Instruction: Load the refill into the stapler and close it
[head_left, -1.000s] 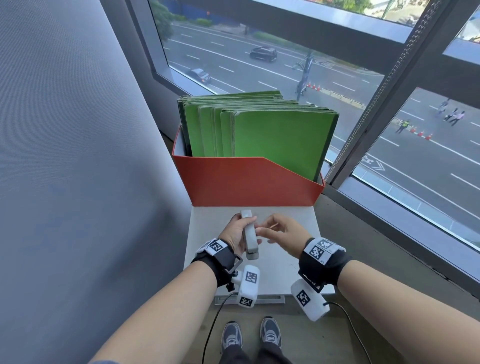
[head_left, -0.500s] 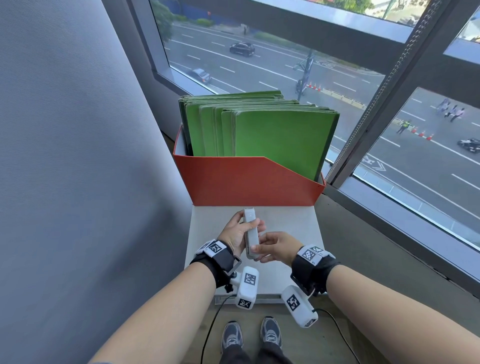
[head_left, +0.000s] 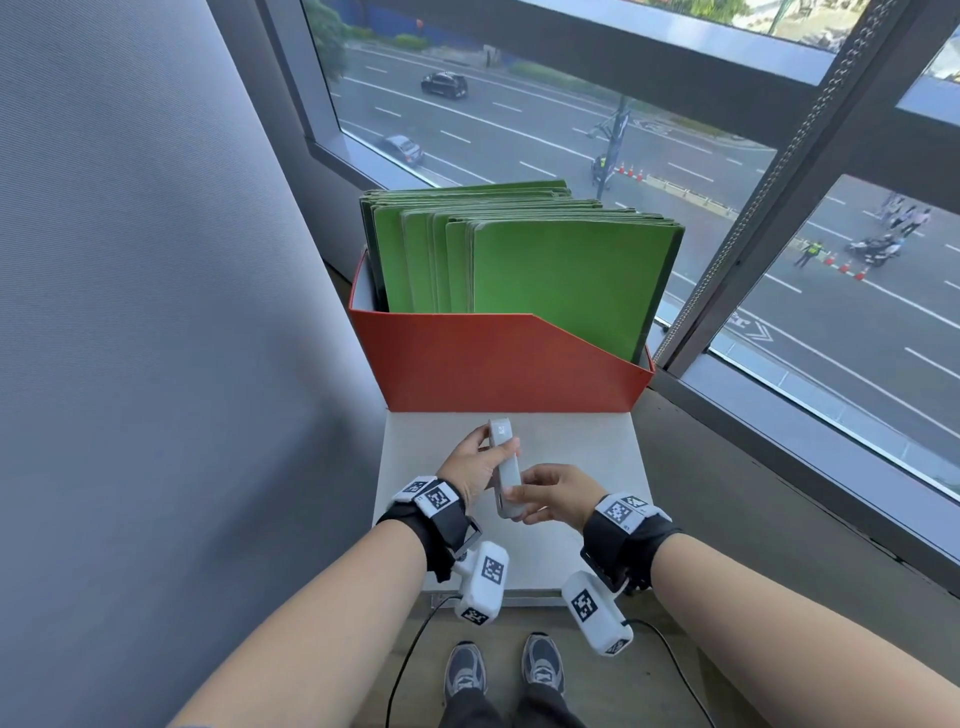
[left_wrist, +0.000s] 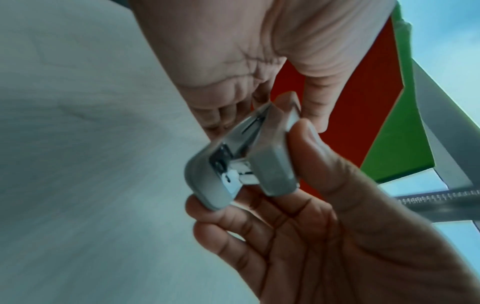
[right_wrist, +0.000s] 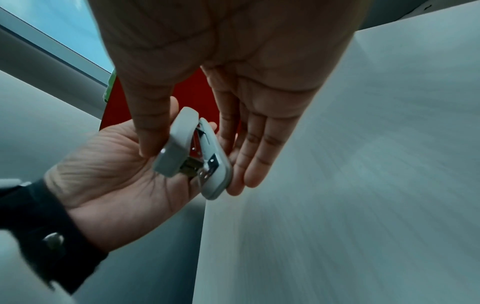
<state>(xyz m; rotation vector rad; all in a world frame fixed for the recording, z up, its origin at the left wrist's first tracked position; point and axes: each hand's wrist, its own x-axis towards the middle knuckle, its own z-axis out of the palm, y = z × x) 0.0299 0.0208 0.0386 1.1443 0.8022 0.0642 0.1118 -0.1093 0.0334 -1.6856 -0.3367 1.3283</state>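
A small grey stapler (head_left: 503, 470) is held above the white table, pointing away from me. My left hand (head_left: 483, 462) grips its far half, thumb on one side and fingers on the other. My right hand (head_left: 524, 500) pinches the near end, thumb on the top arm and fingers behind the base. In the left wrist view the stapler (left_wrist: 239, 164) has its two arms slightly apart at the near end, with the metal magazine showing between them. The right wrist view shows the stapler (right_wrist: 192, 152) the same way. I cannot make out a separate refill strip.
The white table (head_left: 582, 457) is small and narrow. A red file box (head_left: 493, 364) full of green folders (head_left: 561, 275) stands at its far edge. A grey wall rises on the left and a window with its sill lies to the right.
My right hand has moved from beside the stapler to its near end and now pinches it. The left hand has kept its hold on the stapler.
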